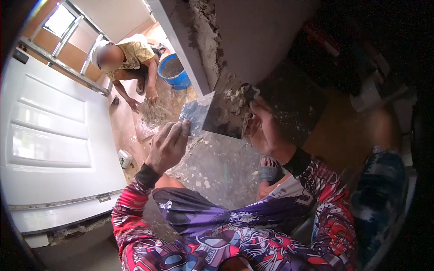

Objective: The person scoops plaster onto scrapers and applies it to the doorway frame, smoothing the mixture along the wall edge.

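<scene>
While the left hand point(167, 147) pinches a scraper point(193, 117) and the right hand point(266, 128) grips a laden board point(223, 128), wall mortar point(207, 38) beyond both appears applied but unsmoothed.

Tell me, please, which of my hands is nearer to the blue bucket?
Left. Your left hand, holding the scraper, is on the near side of the bucket. Your right hand, at the dark plate, is farther away, off to the right.

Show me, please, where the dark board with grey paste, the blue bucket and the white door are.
Dark board point(222, 127), head view: lower part of its flat face.
Blue bucket point(180, 81), head view: its outer wall.
White door point(49, 147), head view: its lowest visible panel.
</scene>
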The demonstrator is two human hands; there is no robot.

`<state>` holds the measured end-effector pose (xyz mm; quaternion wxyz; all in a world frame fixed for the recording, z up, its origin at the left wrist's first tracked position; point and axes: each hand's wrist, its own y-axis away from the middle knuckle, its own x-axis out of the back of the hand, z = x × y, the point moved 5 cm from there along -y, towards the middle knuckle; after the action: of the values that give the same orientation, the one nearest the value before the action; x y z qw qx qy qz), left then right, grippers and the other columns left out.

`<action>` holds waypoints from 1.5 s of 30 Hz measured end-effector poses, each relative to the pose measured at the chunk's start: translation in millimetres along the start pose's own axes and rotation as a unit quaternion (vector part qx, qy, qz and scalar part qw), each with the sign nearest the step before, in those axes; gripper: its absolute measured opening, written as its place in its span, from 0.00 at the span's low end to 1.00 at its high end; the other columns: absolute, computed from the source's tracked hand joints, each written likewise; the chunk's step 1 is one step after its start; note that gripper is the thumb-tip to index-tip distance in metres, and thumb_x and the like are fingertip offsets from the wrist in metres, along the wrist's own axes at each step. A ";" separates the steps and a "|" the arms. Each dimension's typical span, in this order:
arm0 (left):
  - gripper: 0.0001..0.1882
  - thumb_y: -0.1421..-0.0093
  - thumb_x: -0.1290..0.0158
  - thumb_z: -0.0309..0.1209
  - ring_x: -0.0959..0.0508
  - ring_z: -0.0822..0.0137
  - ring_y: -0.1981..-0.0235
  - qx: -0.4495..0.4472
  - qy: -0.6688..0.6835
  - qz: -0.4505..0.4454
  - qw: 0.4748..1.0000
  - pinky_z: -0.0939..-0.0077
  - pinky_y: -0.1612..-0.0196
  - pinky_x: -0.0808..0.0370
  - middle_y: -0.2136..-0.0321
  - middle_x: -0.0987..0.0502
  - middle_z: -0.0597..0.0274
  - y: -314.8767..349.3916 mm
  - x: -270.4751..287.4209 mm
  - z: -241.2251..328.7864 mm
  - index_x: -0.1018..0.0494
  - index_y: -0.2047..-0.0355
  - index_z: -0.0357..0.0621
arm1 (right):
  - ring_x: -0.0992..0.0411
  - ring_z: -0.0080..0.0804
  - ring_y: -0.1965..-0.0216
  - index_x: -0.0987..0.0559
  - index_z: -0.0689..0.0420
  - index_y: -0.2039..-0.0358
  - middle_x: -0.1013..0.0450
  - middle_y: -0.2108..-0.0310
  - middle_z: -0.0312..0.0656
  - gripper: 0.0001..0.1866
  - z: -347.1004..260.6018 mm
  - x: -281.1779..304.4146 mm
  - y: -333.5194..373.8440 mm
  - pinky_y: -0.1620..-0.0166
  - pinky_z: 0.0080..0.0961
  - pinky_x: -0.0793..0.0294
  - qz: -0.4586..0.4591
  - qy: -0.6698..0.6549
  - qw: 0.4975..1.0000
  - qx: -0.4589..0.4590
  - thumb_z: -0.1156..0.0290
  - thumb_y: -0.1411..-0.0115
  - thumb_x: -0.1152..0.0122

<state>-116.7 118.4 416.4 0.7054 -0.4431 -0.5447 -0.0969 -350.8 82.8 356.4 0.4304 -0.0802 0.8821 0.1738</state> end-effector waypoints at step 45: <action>0.05 0.44 0.48 0.19 0.26 0.47 0.72 0.280 0.224 0.116 0.926 0.60 0.72 0.30 0.71 0.30 0.49 27.3 -39.8 31.6 0.31 0.67 0.38 | 0.26 0.29 0.51 0.25 0.57 0.53 0.25 0.53 0.39 0.10 3.5 25.6 -12.9 0.46 0.30 0.25 0.057 0.169 0.983 0.042 0.77 0.33 0.50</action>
<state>-136.8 143.8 368.7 0.9108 -0.2543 -0.3221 0.0457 -360.3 72.4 331.2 0.2673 -0.0396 0.9518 0.1452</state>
